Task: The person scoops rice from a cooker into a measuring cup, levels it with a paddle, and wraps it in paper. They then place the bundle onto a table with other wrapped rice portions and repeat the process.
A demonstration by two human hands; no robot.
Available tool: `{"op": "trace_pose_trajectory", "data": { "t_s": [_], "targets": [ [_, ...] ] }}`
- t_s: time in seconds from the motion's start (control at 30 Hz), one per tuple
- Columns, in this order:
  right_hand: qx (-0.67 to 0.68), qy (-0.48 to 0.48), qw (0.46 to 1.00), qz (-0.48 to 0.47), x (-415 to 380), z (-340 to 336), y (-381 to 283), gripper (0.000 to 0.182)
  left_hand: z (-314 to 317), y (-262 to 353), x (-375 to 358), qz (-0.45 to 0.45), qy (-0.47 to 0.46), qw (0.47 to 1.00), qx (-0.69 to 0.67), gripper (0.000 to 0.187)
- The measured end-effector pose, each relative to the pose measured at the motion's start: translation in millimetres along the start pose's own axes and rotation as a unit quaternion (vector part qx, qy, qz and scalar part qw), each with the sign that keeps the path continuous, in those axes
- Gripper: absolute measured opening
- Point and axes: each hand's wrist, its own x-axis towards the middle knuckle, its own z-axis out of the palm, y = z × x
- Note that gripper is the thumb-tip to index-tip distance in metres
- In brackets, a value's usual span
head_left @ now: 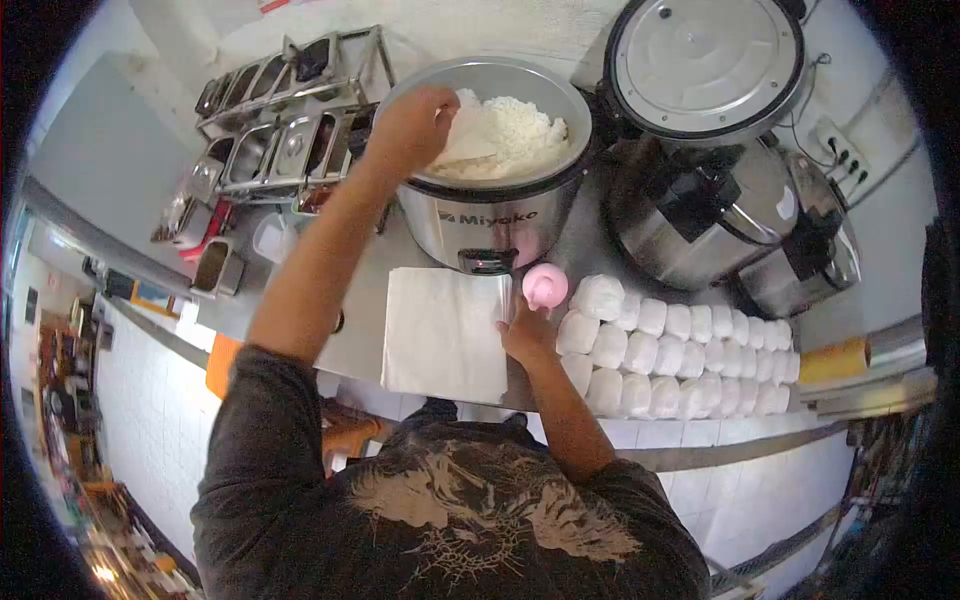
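Observation:
My left hand [412, 128] is closed at the left rim of a large rice cooker [430, 215], gripping what looks like a flat white rice paddle [468, 138]. The paddle's blade rests against the white rice [520, 130] inside the pot, and its handle is hidden by my fingers. Lower down, my right hand [530, 333] holds a small pink cup [545, 285] just in front of the cooker. A stack of white paper sheets [445, 335] lies to the left of this hand. On its right, several rows of white wrapped bundles [640, 350] cover the counter.
Two more steel cookers [690, 215] [810, 265] stand at the right, with a large round lid [705, 65] raised behind. Metal food pans [295, 145] sit in a rack at the back left. The counter's front edge [530, 405] runs close to my body.

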Motion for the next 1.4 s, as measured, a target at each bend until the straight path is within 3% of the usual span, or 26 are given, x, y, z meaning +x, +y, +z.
{"op": "trace_pose_trajectory", "data": {
  "t_s": [0.07,0.17,0.33,0.4,0.43,0.53,0.6,0.67,0.7,0.77,0.83,0.9,0.97,1.03,1.1,1.17,1.23,1.3,1.4],
  "targets": [
    [-0.010,0.046,0.999,-0.010,7,46,17,0.050,14,-42,28,0.034,-0.216,0.970,0.102,0.019],
    [-0.048,0.008,0.995,0.089,14,58,18,0.042,53,-73,54,0.133,-0.379,0.904,0.146,0.022],
    [0.147,0.064,0.980,0.119,-23,-11,-17,0.023,111,-92,72,0.245,-0.481,0.781,0.314,0.030],
    [0.262,0.175,0.948,0.037,-53,-41,-31,0.027,158,-124,83,0.262,-0.503,0.766,0.301,0.040],
    [0.268,0.183,0.944,0.052,-68,-54,-36,0.030,178,-140,87,0.269,-0.508,0.763,0.297,0.045],
    [0.313,0.161,0.933,0.072,-95,-79,-47,0.043,134,-75,91,0.236,-0.517,0.758,0.320,0.040],
    [0.343,0.186,0.917,0.088,-108,-88,-51,0.045,141,-77,90,0.193,-0.525,0.752,0.350,0.036],
    [0.334,0.161,0.923,0.100,-117,-94,-42,0.058,137,-72,91,0.197,-0.499,0.773,0.338,0.027],
    [0.342,0.198,0.914,0.091,-121,-97,-41,0.059,134,-70,89,0.198,-0.487,0.783,0.332,0.023],
    [0.359,0.263,0.893,0.056,-117,-119,-46,0.060,129,-81,98,0.150,-0.403,0.851,0.303,0.018],
    [0.304,0.233,0.923,0.028,-110,-160,-54,0.075,105,-94,101,0.090,-0.301,0.920,0.235,0.017],
    [0.338,0.235,0.911,0.003,-92,-195,-62,0.064,60,-87,92,0.026,-0.178,0.976,0.125,0.018],
    [0.250,0.235,0.936,-0.072,-57,-228,-72,0.054,27,-104,74,0.005,-0.138,0.985,0.101,0.017],
    [0.046,0.262,0.956,-0.124,-12,-257,-82,0.051,-7,-110,47,0.013,-0.092,0.993,0.070,0.017],
    [-0.016,0.219,0.970,-0.109,46,-277,-104,0.049,-43,-108,5,0.047,-0.042,0.998,0.032,0.019],
    [-0.166,0.186,0.964,-0.090,115,-281,-117,0.042,-30,-132,-38,-0.053,-0.032,0.997,-0.046,0.022],
    [-0.304,0.114,0.944,-0.048,187,-276,-127,0.034,-58,-87,-74,-0.192,-0.028,0.976,-0.098,0.024],
    [-0.334,0.093,0.938,-0.006,257,-256,-119,0.027,-39,-91,-107,-0.215,0.028,0.969,-0.116,0.024],
    [-0.349,-0.038,0.934,-0.067,297,-227,-124,0.029,-21,-74,-134,-0.263,0.047,0.935,-0.233,0.027]
  ]
}}
